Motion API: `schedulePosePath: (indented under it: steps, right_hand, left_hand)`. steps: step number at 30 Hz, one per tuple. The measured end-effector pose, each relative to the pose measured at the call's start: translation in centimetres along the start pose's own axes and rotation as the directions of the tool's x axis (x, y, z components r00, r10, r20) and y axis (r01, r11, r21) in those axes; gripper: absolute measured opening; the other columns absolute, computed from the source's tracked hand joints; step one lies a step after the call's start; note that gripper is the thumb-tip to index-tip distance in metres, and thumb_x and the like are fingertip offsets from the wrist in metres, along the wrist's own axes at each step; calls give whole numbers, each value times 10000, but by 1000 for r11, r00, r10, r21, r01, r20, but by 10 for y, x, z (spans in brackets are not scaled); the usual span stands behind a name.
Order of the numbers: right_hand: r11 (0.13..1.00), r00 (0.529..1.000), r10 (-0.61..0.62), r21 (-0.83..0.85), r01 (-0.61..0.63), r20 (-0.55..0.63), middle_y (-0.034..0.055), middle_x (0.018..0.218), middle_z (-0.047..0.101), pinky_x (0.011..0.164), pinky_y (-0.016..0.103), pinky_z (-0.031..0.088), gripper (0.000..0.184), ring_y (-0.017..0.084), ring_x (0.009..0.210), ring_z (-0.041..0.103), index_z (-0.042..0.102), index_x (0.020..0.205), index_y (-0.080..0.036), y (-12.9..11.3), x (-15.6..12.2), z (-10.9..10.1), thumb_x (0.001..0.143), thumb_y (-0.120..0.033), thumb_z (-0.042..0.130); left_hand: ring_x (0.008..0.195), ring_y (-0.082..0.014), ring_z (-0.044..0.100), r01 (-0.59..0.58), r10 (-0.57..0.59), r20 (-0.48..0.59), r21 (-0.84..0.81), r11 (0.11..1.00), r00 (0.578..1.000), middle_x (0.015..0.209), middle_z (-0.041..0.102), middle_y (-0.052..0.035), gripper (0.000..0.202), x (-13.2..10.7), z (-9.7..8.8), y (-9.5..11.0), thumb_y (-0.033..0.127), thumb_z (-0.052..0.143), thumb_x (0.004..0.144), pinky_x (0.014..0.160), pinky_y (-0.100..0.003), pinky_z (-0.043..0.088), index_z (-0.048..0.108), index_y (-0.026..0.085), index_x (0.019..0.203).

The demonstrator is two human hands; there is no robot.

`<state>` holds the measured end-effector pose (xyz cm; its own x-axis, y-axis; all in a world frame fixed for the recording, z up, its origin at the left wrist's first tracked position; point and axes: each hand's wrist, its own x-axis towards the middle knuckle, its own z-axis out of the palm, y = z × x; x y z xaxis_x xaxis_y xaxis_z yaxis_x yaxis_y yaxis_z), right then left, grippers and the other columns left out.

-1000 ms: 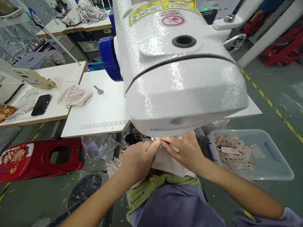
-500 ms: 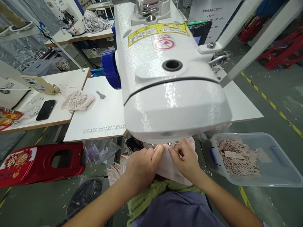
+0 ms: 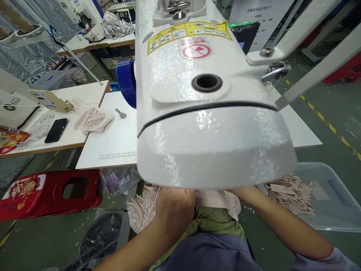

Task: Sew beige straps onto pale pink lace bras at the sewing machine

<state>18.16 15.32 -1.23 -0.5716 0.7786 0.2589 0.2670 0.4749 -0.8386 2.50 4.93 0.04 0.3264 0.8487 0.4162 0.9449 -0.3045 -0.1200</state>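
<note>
The white sewing machine head (image 3: 214, 143) fills the middle of the view and hides what lies right under it. My left hand (image 3: 176, 205) is curled at its lower edge, closed on a pale pink garment piece (image 3: 213, 198); the fingertips are out of sight. Of my right hand (image 3: 242, 191) only the wrist end shows, and its fingers are covered by the machine head. Lace edging of the pink fabric hangs at the right, over my green-covered lap. More pink lace pieces (image 3: 142, 212) are bunched left of my left hand.
A clear plastic bin (image 3: 338, 195) with pink strap-like pieces stands at right. On the left are a white tabletop (image 3: 113, 131) with a printed ruler, a black phone (image 3: 56, 130), a lace piece (image 3: 94, 119) and a red stool (image 3: 53, 195). A blue handwheel (image 3: 126, 82) juts from the machine.
My head has moved closer, so the machine head looks larger and lower. My right hand, visible before with fingers pinching the fabric, has gone under it. My left fingertips are now hidden.
</note>
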Motion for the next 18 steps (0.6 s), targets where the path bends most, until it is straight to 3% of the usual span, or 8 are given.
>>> schedulePosePath:
  steps: [6,14,18]
  right_hand:
    - [996,999,-32,87,35,-42,43,1029,714,893,439,594,253,289,1030,669,753,948,-301,8,5,1,797,-153,614]
    - [992,997,1,127,8,-72,40,1123,699,988,403,545,255,257,1115,648,748,1033,-302,17,-2,2,810,-230,647]
    - [988,993,66,147,-51,-101,49,1136,696,934,386,564,225,262,1113,641,757,1002,-295,15,-4,3,798,-259,670]
  left_hand:
    - [407,-182,542,24,-24,-46,9,1000,999,489,541,6,166,4,-1,4,53,482,831,428,-310,354,591,174,800]
    - [451,-192,594,19,-19,-11,-12,1000,1000,543,599,-17,233,-2,3,4,74,451,858,442,-300,381,619,128,1010]
    - [439,-193,591,14,-14,14,-36,999,1000,531,598,-13,254,-5,3,-1,82,464,853,417,-304,368,610,126,1056]
